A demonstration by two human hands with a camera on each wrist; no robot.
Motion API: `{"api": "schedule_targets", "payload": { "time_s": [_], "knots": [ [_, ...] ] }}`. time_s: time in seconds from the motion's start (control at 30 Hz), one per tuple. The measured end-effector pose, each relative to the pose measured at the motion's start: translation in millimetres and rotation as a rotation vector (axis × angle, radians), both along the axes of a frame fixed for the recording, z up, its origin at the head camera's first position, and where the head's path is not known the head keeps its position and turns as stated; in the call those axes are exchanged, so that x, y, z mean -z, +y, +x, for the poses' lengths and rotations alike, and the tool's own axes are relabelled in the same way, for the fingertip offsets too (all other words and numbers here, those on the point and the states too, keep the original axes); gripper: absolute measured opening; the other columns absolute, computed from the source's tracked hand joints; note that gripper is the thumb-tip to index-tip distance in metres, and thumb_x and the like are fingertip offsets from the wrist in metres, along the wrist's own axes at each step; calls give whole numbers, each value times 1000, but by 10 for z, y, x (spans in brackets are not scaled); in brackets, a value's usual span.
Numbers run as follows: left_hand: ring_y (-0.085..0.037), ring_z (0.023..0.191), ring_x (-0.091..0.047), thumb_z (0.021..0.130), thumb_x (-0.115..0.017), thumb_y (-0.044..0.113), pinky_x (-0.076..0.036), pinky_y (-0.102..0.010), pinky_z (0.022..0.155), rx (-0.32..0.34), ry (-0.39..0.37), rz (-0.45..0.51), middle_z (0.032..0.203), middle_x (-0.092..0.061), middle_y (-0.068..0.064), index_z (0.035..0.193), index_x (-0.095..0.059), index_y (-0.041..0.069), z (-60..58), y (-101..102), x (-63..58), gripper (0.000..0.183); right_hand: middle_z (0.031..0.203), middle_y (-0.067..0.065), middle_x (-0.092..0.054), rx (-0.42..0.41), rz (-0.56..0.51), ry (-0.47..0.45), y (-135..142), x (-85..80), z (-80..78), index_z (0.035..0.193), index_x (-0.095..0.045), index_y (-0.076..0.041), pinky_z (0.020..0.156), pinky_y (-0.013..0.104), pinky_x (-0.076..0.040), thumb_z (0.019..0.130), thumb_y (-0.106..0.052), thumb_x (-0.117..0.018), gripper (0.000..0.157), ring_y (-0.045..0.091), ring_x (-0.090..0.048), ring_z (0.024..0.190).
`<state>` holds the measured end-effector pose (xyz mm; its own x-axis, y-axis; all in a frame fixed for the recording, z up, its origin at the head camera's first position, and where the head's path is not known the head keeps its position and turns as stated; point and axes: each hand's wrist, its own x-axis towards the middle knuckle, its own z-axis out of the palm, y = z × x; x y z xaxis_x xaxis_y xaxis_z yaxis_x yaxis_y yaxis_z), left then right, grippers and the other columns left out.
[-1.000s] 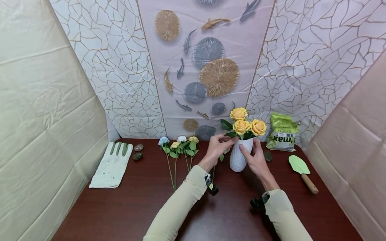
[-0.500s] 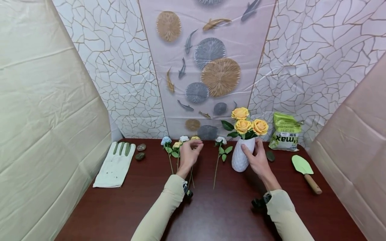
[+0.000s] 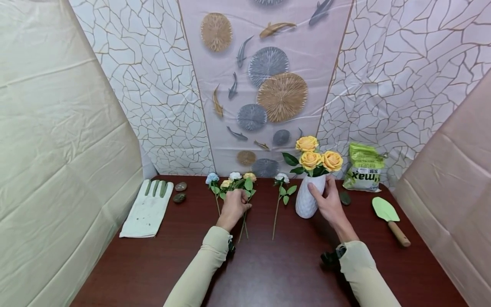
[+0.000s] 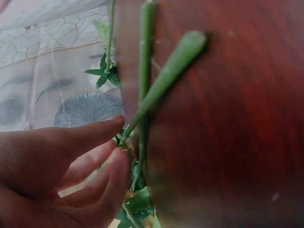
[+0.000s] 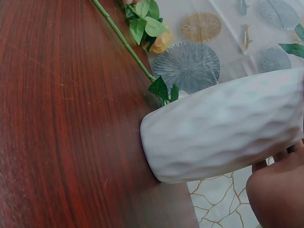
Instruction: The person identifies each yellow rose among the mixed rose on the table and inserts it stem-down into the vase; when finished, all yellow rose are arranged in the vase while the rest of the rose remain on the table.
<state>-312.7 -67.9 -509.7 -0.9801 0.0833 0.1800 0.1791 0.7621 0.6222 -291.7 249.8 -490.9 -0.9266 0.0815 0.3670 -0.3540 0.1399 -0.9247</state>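
Flower stem [image 4: 167, 74] looks light, springy, best pinched where left hand [image 3: 232, 209] is nearly closed, hold unclear; right hand [image 3: 331, 206] grips vase [image 3: 305, 200].

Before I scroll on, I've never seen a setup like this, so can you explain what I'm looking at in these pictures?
There's no machine here: a person works with two bare hands. The wide picture looks down from their head; the two close ones are taken from the left and right wrists.

On the dark table lie loose flowers, a glove with two stones beside it, a third stone, a green trowel and, at the back, a green and white bag.

The right hand holds a white vase with three yellow roses in it. The left hand is at a flower stem; I can't tell whether it grips it.
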Motion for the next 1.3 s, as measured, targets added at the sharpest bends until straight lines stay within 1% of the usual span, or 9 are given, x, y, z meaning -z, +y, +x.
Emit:
{"api": "schedule_targets", "payload": {
  "time_s": [0.13, 0.23, 0.3, 0.5, 0.6, 0.77, 0.93, 1.13, 1.3],
  "knots": [
    [-14, 67, -61, 77, -87, 8, -52, -29, 60, 2, 2, -33, 77, -68, -3, 85, -69, 7, 16, 24, 33, 20, 126, -3, -53, 8, 12, -6, 5, 1, 0, 132, -39, -17, 89, 16, -49, 100, -24, -63, 40, 8, -55, 116],
    [-13, 65, -62, 78, -86, 6, -55, -31, 62, 4, 12, -34, 73, -67, -1, 83, -70, 7, 18, 28, 36, 17, 127, -3, -53, 9, 15, -3, 8, 8, -4, 134, -39, -16, 89, 16, -49, 100, -24, -63, 42, 8, -55, 116],
    [-12, 65, -63, 79, -85, 6, -56, -32, 64, 3, -15, -7, 72, -68, 0, 85, -71, 7, 22, 19, 28, 15, 127, -3, -54, 10, 16, -4, 10, 14, -5, 135, -39, -15, 88, 16, -49, 100, -23, -63, 43, 7, -56, 115],
    [-11, 66, -67, 82, -83, 10, -56, -30, 62, -10, -151, 179, 76, -73, 0, 94, -72, 8, 56, -64, -24, 16, 127, -2, -54, 13, 9, -26, 4, 30, -3, 135, -39, -16, 88, 17, -50, 100, -24, -64, 44, 8, -56, 115],
    [-11, 70, -71, 82, -84, 13, -58, -28, 63, -8, -134, 253, 79, -76, 0, 97, -73, 8, 71, -104, -67, 19, 128, -2, -54, 18, 11, -39, 4, 28, 5, 135, -38, -16, 89, 17, -49, 100, -26, -64, 44, 7, -56, 116],
    [-15, 79, -76, 84, -84, 19, -61, -30, 69, 1, -32, 344, 84, -79, -1, 100, -76, 9, 99, -131, -206, 20, 129, -3, -52, 23, 16, -34, 1, 9, 13, 136, -38, -16, 91, 15, -48, 100, -26, -63, 44, 6, -54, 118],
    [-14, 83, -76, 84, -84, 23, -61, -29, 71, -6, 55, 423, 86, -79, 1, 99, -79, 15, 71, -84, -327, 18, 128, -3, -52, 22, 24, -24, 3, -6, 19, 136, -38, -16, 91, 15, -47, 100, -26, -63, 44, 7, -54, 118],
    [-10, 82, -76, 85, -83, 23, -61, -25, 72, -2, 33, 590, 89, -80, 1, 102, -79, 15, 7, 21, -400, 19, 128, -2, -52, 19, 37, -19, 13, 5, 13, 135, -39, -16, 89, 16, -49, 101, -26, -62, 43, 9, -55, 116],
    [-21, 87, -77, 89, -78, 15, -63, -34, 77, 78, -14, 798, 98, -79, -11, 109, -75, 7, -13, 121, -547, 22, 128, -3, -52, 19, 36, -31, 11, 9, 14, 135, -39, -17, 89, 17, -49, 100, -27, -63, 43, 9, -55, 116]
  ]
}}
